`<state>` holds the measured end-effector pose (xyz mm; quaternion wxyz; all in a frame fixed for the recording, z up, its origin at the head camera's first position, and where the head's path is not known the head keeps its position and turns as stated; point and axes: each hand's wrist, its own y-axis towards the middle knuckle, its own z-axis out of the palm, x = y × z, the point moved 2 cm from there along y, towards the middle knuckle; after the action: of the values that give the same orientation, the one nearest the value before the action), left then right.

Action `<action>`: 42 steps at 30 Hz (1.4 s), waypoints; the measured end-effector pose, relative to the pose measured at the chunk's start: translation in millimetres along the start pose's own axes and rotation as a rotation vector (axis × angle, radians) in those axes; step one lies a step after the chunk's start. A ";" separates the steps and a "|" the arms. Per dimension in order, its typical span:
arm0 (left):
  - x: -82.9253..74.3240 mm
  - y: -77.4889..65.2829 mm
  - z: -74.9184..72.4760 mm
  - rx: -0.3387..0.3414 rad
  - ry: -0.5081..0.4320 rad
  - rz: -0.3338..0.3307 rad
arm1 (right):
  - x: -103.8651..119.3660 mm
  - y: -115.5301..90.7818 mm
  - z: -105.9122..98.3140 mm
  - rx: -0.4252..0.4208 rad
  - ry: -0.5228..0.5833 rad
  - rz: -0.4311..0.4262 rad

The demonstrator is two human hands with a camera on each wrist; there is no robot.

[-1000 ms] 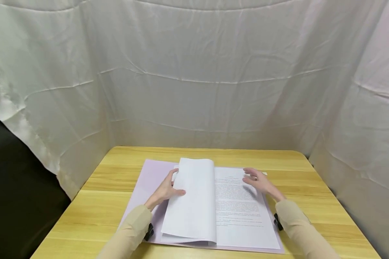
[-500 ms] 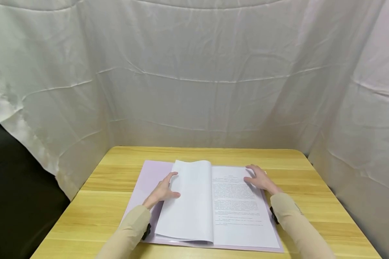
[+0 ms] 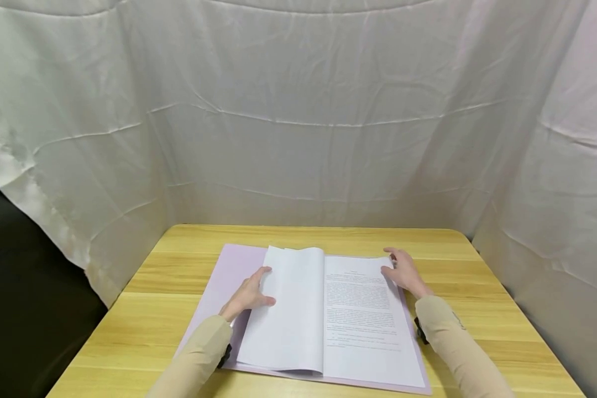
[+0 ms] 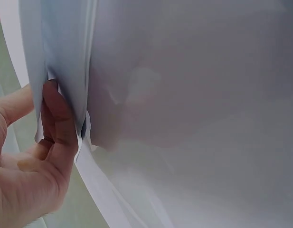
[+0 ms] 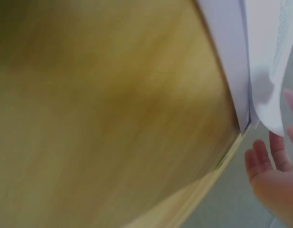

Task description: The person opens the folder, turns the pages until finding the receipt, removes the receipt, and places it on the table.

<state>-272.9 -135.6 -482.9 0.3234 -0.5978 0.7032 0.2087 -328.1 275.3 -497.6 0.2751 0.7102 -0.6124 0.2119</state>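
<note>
Page: printed sheet (image 3: 360,309), text up, on the right half of the folder near the table's front edge; its upper right corner is bent up off what lies under it. Words too small to read.
Sheets: folded-over stack (image 3: 293,309) just left of the page, blank side up, bowed at the fold, so likely bound or creased there.
Left hand: (image 3: 247,293) grips the free left edge of the stack, thumb on one face, bent fingers tucked behind the outer layer; probably there to keep the stack from springing back over the page.
Right hand: (image 3: 404,276) at the page's raised corner, thumb on the text side, fingers at the edge and beneath; looks placed to part one sheet from those below. Firm pinch or mere touch: cannot tell.
Folder: lilac cover (image 3: 231,271) lying open under all the paper, showing mostly at left; presumably opened flat so both halves have support.
Sleeves: beige, left (image 3: 199,348) and right (image 3: 453,337), forearms coming in from the near side, spread around the folder.
Straps: black bits at left wrist (image 3: 225,356) and right wrist (image 3: 420,331), probably camera mounts.
Table: light wood (image 3: 482,309).
Curtain: pale creased cloth (image 3: 298,138) behind and at both sides, likely a backdrop.
</note>
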 end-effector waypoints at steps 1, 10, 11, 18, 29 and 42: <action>-0.1 -0.2 0.1 -0.001 0.003 0.001 | 0.2 0.5 -0.3 -0.011 0.003 0.019; -0.5 -3.2 -1.2 0.001 -0.001 0.004 | 1.6 2.4 -2.0 -0.079 -0.017 0.067; -0.5 -3.4 -1.3 0.000 -0.001 0.007 | 2.0 2.8 -2.0 -0.089 -0.023 0.064; -0.2 -4.8 -2.8 0.003 -0.005 0.004 | 3.6 5.8 -1.7 -0.130 -0.047 0.049; -1.2 -6.7 -3.9 0.022 -0.015 -0.023 | 4.7 6.6 0.1 -0.117 -0.072 0.020; -0.1 -5.8 -2.2 0.033 -0.016 -0.047 | 6.1 6.9 -3.6 -0.138 -0.064 0.087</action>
<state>-267.6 -138.2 -480.7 0.3438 -0.6068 0.6899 0.1941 -333.8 272.3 -490.0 0.2944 0.6687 -0.6642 0.1581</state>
